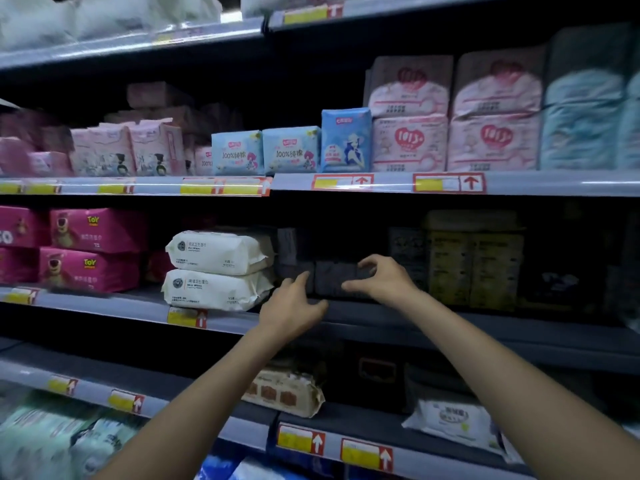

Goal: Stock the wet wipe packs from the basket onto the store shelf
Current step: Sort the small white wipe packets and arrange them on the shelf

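Free room above the grey packs (334,280), between white packs (218,268) and yellow packs (474,261).

Dark grey wet wipe packs (334,278) sit side by side on the shadowed store shelf (381,325).

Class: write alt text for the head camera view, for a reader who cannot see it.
Two bare hands reach into a dim store shelf: the right hand curls round a dark pack, the left hand, fingers spread, reaches beside it. Two white wipe packs sit stacked further left.
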`<state>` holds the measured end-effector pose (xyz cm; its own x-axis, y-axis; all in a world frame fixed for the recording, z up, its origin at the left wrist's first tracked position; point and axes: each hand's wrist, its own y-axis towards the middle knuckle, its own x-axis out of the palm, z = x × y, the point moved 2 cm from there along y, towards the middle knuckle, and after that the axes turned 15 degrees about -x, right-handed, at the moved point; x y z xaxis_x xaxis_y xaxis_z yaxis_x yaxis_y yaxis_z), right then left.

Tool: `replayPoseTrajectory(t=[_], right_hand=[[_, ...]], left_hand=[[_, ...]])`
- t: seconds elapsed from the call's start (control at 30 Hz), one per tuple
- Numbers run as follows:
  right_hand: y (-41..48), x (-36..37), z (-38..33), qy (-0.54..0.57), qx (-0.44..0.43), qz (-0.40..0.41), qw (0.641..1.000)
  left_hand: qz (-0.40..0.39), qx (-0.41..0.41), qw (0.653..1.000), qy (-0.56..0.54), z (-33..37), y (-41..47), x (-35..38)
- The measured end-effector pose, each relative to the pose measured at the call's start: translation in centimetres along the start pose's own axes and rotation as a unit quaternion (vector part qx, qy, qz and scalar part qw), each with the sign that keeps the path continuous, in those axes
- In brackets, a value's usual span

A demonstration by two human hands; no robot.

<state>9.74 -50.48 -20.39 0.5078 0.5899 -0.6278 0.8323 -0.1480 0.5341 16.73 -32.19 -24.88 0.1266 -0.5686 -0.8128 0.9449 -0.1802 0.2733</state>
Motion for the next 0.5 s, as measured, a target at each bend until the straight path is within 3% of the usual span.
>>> replayPoseTrajectory(t=[0.3,0.5], right_hand=[[-9.0,-4.4,2.3,-0.102,0.001,-0.141,0.985],[-16.6,-5.0,5.5,-0.098,0.033,-0.185,0.977]], left_hand=[[-0.016,0.092,0.984,0.150,0.4,-7.6,3.1],[-0.046,0.140,0.980,0.136,0.7,-12.1,7.3]])
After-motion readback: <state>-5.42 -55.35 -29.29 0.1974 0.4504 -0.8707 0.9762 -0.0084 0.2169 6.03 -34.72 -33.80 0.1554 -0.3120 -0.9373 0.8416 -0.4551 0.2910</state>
